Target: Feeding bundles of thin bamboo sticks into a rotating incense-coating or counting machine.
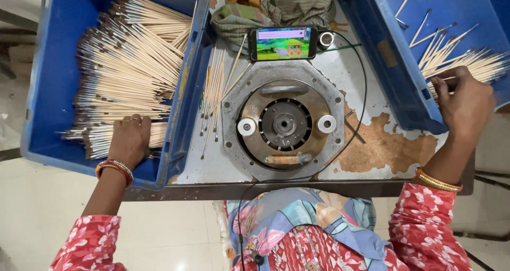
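My left hand (129,140) rests palm down on a big pile of thin wooden paint brushes (133,64) inside the blue crate (50,74) at the left. My right hand (463,102) reaches into the blue crate (396,64) at the right and closes on a bunch of brush sticks (467,61) there. Between the two crates sits a round metal machine head (284,125) with two white rollers, fixed on an octagonal plate.
Several loose brushes (214,95) lie on the worn table beside the left crate. A phone (282,43) with a lit screen lies behind the machine, with a black cable looping around. Folded cloth (265,5) sits at the back. Pale floor shows below the table edge.
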